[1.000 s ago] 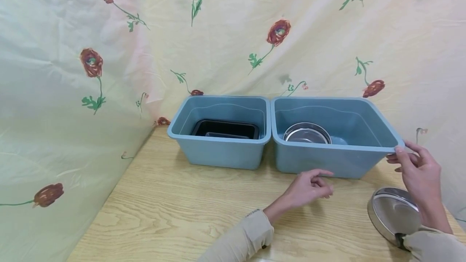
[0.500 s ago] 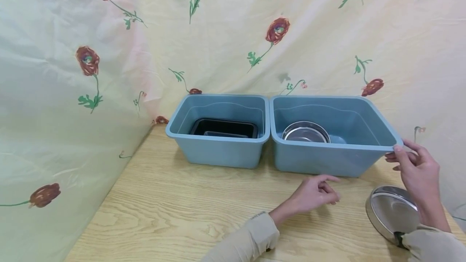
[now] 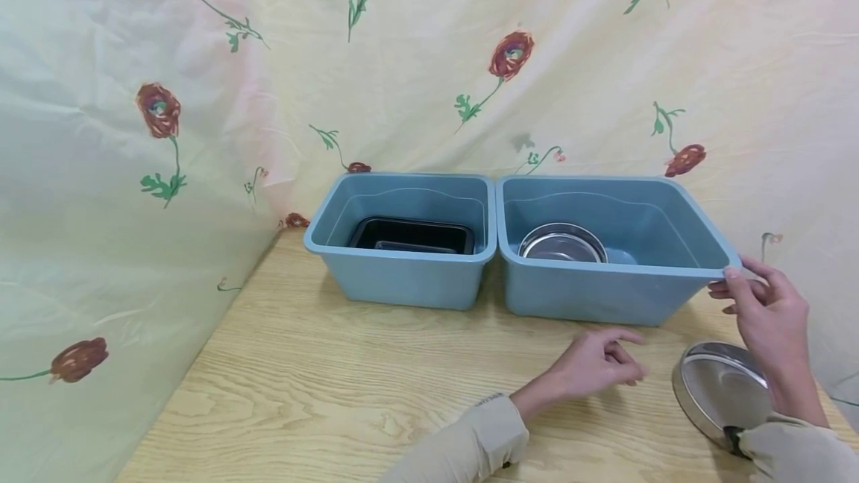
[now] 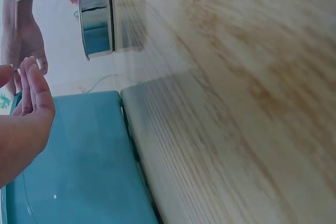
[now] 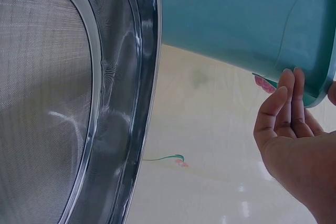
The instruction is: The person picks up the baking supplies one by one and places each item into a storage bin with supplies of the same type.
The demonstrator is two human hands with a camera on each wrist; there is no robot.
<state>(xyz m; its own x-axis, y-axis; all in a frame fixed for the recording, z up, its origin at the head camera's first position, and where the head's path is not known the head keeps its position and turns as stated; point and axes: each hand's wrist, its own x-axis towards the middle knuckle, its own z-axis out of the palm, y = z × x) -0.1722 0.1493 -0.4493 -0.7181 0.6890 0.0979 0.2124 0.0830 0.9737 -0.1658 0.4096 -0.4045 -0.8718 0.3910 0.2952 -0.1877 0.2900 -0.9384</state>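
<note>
The right hand [image 3: 772, 315] pinches the near right corner of the right blue bin [image 3: 604, 297], thumb on the rim. The bin's long axis runs nine to three along the counter [image 3: 335, 371]. The left hand [image 3: 597, 364], fingers loosely curled and holding nothing, hovers just beside the bin's front wall, which lies at twelve o'clock from it. It has drifted toward three o'clock, nearer the steel lid [image 3: 721, 393].
</note>
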